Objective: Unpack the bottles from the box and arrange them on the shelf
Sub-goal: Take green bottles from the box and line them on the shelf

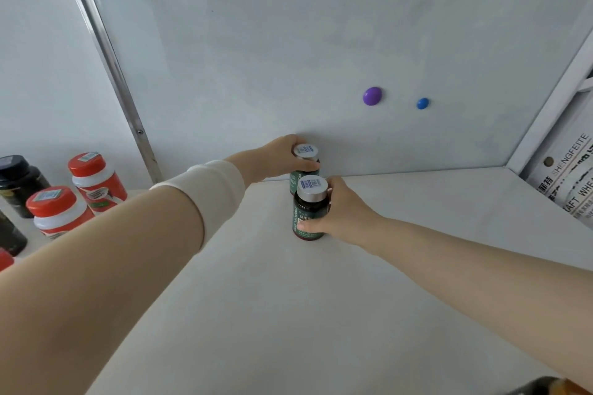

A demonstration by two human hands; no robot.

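Both hands grip dark bottles on the shelf: left hand the rear bottle; right hand the front bottle.

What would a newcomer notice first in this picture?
At centre, the left hand grips the rear bottle and the right hand the front bottle, both dark with silver caps, on the white shelf. Up right, a purple magnet and blue magnet dot the board. Red-capped jars stand far left.
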